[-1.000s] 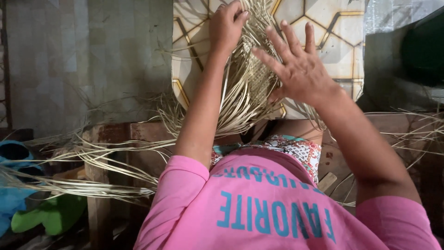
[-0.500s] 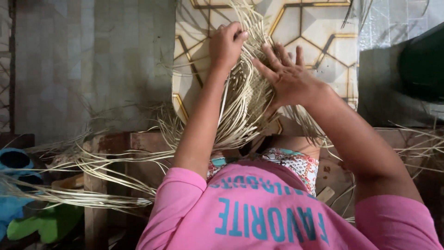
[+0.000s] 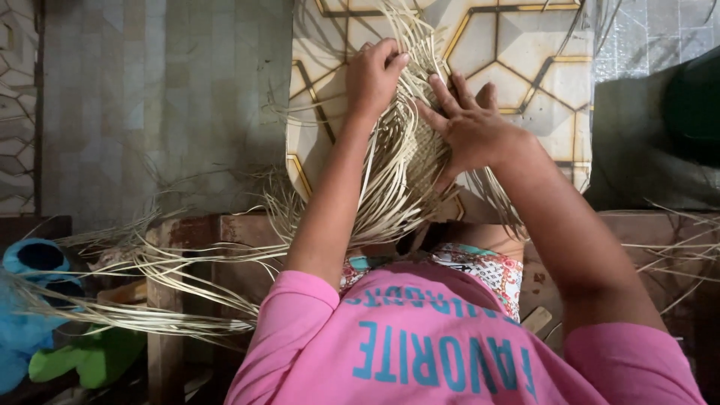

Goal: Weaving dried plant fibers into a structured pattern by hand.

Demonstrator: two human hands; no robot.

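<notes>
A partly woven mat of pale straw strips [image 3: 420,154] lies on a patterned board [image 3: 525,67] in front of me. Loose strips fan out from it toward my lap and to the left. My left hand [image 3: 373,75] is curled over a bunch of strips at the mat's upper left, fingers closed on them. My right hand [image 3: 469,124] rests flat on the woven patch, fingers spread and pressing it down. My pink shirt [image 3: 442,352] fills the bottom of the view.
A long bundle of straw strips [image 3: 150,270] trails left over a wooden bench [image 3: 180,240]. Blue and green plastic objects [image 3: 37,300] sit at the lower left. Tiled floor [image 3: 150,97] lies beyond. A dark object [image 3: 694,97] sits at the right edge.
Both hands have come down lower in view onto the weave. My right hand, lifted and spread before, now presses flat on the woven patch.
</notes>
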